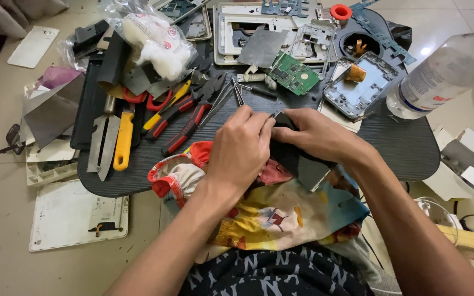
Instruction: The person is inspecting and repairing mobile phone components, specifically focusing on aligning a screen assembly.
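My left hand [241,151] and my right hand [316,136] meet over my lap, both gripping a flat dark device [297,160] with a grey back panel, like a phone or small tablet. The fingertips of both hands pinch its top edge near the front rim of the dark low table [412,148]. A colourful cloth [272,211] lies under the device on my knees. Whether the left hand also holds a small tool is hidden by the fingers.
On the table lie red-handled pliers [185,123], a yellow-handled saw blade [122,140], tweezers [237,93], a green circuit board [293,73], a phone frame [360,87] and a bag of cotton [154,41]. A plastic bottle [445,74] lies at right. White panels [72,216] rest on the floor.
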